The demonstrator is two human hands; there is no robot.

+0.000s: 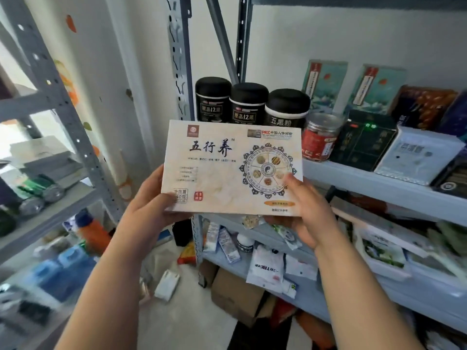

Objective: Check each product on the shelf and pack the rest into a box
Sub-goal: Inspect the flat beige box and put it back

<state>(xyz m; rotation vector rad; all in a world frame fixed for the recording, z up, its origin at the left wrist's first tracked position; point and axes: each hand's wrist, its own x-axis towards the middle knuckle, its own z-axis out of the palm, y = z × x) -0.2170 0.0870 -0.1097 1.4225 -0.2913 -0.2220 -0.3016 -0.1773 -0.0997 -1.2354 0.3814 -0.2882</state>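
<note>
A flat cream product box (227, 168) with black characters and a round wheel emblem is held up in front of the grey metal shelf (374, 188), printed face toward me. My left hand (149, 205) grips its lower left corner, thumb on the front. My right hand (303, 213) holds the lower right edge, thumb on the emblem and fingers behind. Behind the box, three black jars (249, 102) stand in a row on the shelf, with a clear red-labelled jar (319, 137) beside them.
Dark green, white and blue boxes (414, 152) fill the shelf to the right. The lower shelf (227, 263) holds packets and white bags. Brown cardboard boxes (235, 296) sit on the floor underneath. A second grey rack (50, 213) with goods stands at the left.
</note>
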